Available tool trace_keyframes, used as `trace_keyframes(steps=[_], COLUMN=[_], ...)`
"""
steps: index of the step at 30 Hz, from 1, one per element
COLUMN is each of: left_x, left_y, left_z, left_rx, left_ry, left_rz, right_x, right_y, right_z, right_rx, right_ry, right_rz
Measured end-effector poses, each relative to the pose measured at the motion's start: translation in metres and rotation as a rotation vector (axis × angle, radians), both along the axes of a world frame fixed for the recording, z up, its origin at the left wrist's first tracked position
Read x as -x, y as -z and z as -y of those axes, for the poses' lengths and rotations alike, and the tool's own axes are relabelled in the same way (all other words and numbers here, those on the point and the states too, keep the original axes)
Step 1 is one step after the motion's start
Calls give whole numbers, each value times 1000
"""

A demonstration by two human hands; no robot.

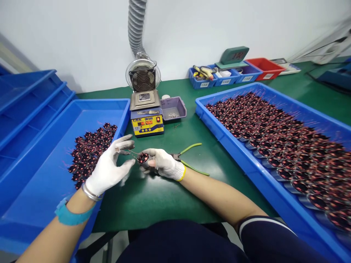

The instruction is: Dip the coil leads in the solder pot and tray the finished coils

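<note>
In the head view my right hand [164, 163], in a white glove, grips a motor stator [143, 158] with dark metal sides and copper windings. Thin wires [133, 152] stick out of it towards the left. My left hand [108, 166], also gloved, is just left of the stator, its thumb and fingers apart around the wire ends. Whether a fingertip touches a wire, I cannot tell. Beyond my right wrist lie green-handled cutters [192, 159], partly covered by that hand.
Left, a blue tray [46, 182] contains a cluster of stators [91, 151]. Another blue tray [233, 146], packed with stators, fills the right. Behind my hands stand a yellow-fronted solder pot [148, 124] under an exhaust hose [136, 25] and a small purple bin [172, 109].
</note>
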State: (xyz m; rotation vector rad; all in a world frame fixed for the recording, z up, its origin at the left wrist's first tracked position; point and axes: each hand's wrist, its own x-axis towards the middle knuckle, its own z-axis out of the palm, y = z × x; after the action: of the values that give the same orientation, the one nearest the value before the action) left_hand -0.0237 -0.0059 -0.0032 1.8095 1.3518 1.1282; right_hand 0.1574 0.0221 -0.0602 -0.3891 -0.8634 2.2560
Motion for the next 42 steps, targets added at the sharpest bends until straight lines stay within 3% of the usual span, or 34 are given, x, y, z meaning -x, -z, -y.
trace_keyframes(steps=[8, 16, 22, 26, 29, 34, 38, 40, 42], left_x=[-1, 3, 5, 0, -4, 3, 13, 13, 9], left_y=[-5, -15, -30, -23, -14, -4, -3, -5, -8], left_z=[-1, 1, 3, 3, 3, -6, -10, -8, -4], left_rx=[27, 60, -76, 199, 234, 133, 89, 161, 259], left_ry=[-79, -121, -407, -225, -155, -271, -326, -219, -70], left_rz=[-95, -170, 90, -90, -77, 340, 563, 472, 214], right_x=[0, 3, 2, 2, 1, 0, 0, -1, -3], right_y=[-1, 8, 8, 5, 3, 2, 3, 2, 0], right_z=[-1, -5, -3, 1, 3, 4, 4, 3, 2], right_rx=[-6, -15, -54, -58, -84, -110, -111, -124, -144], right_ry=[3, 106, 64, 15, -20, -96, -57, -26, -6], right_rz=[-5, 12, 62, 86, 124, 140, 116, 126, 131])
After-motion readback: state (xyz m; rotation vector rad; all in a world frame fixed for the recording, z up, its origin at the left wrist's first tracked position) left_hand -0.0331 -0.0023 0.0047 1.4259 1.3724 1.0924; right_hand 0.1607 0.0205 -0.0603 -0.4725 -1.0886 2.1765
